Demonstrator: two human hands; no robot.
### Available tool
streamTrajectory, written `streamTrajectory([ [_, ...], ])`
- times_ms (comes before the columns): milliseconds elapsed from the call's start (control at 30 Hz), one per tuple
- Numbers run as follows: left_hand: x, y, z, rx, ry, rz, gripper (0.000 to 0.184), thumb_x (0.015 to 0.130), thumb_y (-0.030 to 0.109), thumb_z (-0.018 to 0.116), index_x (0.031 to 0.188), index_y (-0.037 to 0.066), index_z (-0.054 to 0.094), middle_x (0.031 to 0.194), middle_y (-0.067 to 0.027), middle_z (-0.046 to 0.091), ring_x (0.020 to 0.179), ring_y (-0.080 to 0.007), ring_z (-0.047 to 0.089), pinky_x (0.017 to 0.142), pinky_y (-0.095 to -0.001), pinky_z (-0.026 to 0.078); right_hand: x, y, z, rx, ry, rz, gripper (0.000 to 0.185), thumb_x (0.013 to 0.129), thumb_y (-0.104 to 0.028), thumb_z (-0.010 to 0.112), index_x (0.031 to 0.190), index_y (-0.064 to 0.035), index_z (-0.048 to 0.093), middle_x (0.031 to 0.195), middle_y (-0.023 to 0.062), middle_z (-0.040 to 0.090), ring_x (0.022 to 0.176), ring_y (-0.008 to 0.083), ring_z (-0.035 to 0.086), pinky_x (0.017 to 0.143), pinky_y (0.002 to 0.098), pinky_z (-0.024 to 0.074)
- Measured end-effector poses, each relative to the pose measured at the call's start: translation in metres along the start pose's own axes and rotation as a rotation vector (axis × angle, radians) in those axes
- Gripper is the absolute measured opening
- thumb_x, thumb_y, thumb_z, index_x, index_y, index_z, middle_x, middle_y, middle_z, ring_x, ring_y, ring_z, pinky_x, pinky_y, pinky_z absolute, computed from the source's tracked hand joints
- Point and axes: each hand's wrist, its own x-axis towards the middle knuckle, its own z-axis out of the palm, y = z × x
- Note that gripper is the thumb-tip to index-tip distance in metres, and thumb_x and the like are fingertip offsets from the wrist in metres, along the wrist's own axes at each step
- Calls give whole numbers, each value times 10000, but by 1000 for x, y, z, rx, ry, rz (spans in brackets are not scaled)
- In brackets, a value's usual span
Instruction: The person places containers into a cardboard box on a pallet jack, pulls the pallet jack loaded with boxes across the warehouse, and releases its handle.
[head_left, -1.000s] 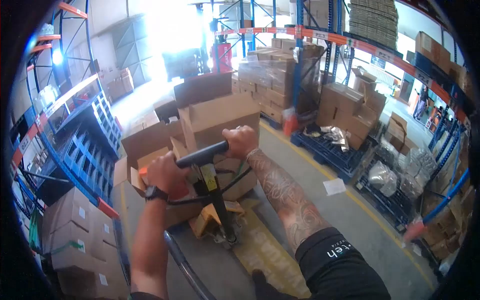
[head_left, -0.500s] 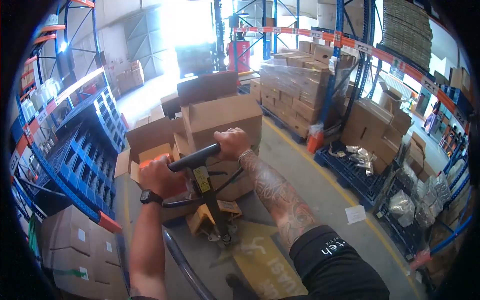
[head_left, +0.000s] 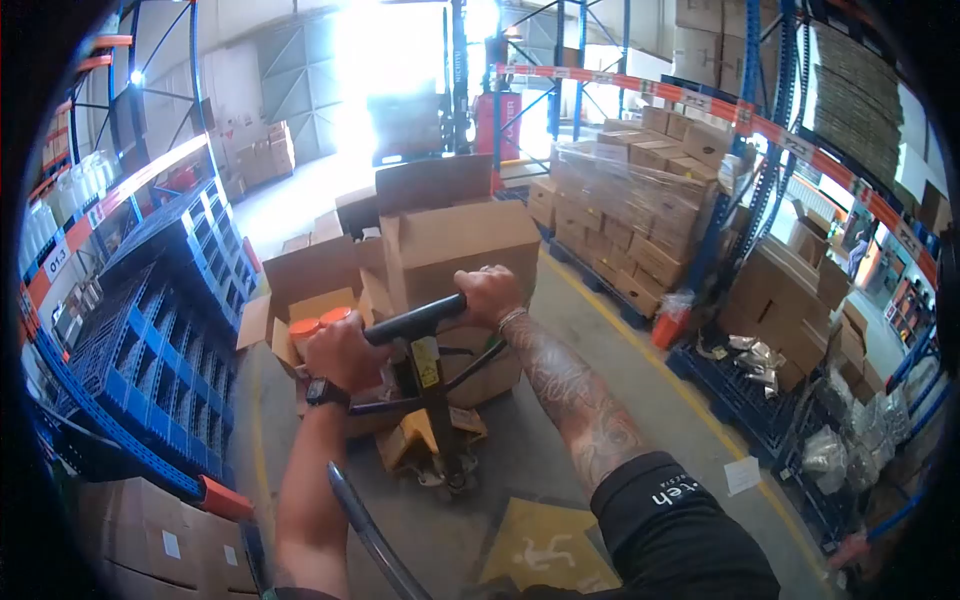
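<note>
My left hand (head_left: 343, 352) is closed round the left end of a pallet jack's black handle (head_left: 415, 320). On the handle's right end, my right hand (head_left: 490, 297) is wrapped as well. Below the bar, the jack's upright shaft runs down to its yellow base (head_left: 408, 442) and small wheels. Just ahead stands a large open cardboard box (head_left: 465, 243) with raised flaps. To its left is another open box (head_left: 312, 272) holding containers with orange lids (head_left: 335, 315), partly hidden behind my left hand. A dark curved bar (head_left: 375, 535) crosses the lower foreground.
Blue pallets (head_left: 175, 340) lean along the left rack, with a closed carton (head_left: 170, 545) nearer me. On the right are wrapped boxes (head_left: 640, 210) and a blue pallet (head_left: 735, 405) with silver packets. A red forklift (head_left: 497, 125) stands ahead near the bright doorway.
My view has advanced along the aisle; the floor marking and paper sheet sit lower in view. Both hands keep their grip, and the jack and boxes stay ahead of me.
</note>
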Motion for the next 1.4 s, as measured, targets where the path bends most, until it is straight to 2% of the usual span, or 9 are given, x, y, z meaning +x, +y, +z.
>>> streamTrajectory([
  [233, 110, -49, 35, 3, 23, 13, 470, 779, 545, 695, 906, 93, 709, 862, -169, 741, 832, -361, 736, 749, -497, 579, 89, 33, 97, -27, 47, -38, 333, 735, -462, 721, 781, -160, 590, 731, 93, 708, 726, 307, 718, 711, 456, 545],
  [400, 196, -102, 72, -15, 78, 88, 470, 770, 555, 710, 843, 91, 696, 769, -173, 720, 771, -373, 729, 747, -493, 577, 144, 36, 150, -10, 139, -41, 319, 775, -453, 698, 753, -164, 566, 669, 74, 664, 652, 294, 686, 672, 444, 511],
  [467, 241, -135, 112, -9, 233, 172, 518, 639, 573, 865, 805, 116, 687, 670, -123, 699, 671, -325, 730, 637, -455, 586, 166, 43, 181, -9, 169, -19, 315, 776, -447, 699, 749, -166, 561, 660, 67, 654, 648, 292, 682, 667, 443, 505],
  [833, 418, -190, 185, -40, 171, 156, 495, 606, 536, 889, 830, 130, 715, 690, -96, 713, 671, -305, 733, 650, -431, 595, 288, 110, 317, 13, 167, 0, 271, 763, -406, 695, 758, -171, 560, 678, 45, 652, 686, 278, 684, 682, 428, 496],
  [900, 454, -203, 201, -47, 157, 125, 569, 619, 641, 850, 770, 115, 695, 707, -119, 701, 693, -325, 719, 665, -453, 575, 314, 123, 343, 22, 168, -4, 262, 765, -399, 690, 759, -171, 559, 680, 43, 652, 688, 276, 685, 681, 427, 496],
  [1000, 505, -220, 224, -25, 131, 113, 583, 596, 637, 875, 803, 123, 694, 715, -115, 708, 695, -319, 723, 662, -452, 576, 351, 145, 385, -3, 211, -27, 220, 768, -359, 676, 759, -173, 559, 671, 37, 644, 670, 273, 679, 678, 425, 495],
  [1167, 586, -237, 255, -13, 157, 121, 577, 605, 626, 865, 812, 117, 688, 703, -124, 702, 689, -325, 721, 656, -456, 575, 407, 185, 456, -43, 236, -47, 225, 768, -367, 674, 756, -178, 553, 660, 30, 630, 641, 262, 663, 653, 416, 487],
  [1233, 622, -251, 273, 4, 219, 156, 481, 632, 536, 875, 824, 131, 701, 707, -128, 708, 696, -340, 724, 648, -452, 578, 436, 202, 482, -93, 277, -83, 217, 796, -361, 657, 749, -183, 543, 650, 23, 616, 620, 247, 651, 624, 402, 477],
  [1400, 703, -266, 303, -42, 189, 161, 587, 572, 594, 912, 837, 119, 693, 716, -127, 711, 691, -339, 723, 649, -464, 571, 496, 240, 542, -58, 252, -87, 271, 828, -413, 655, 746, -183, 537, 656, 27, 618, 619, 252, 659, 629, 408, 477],
])
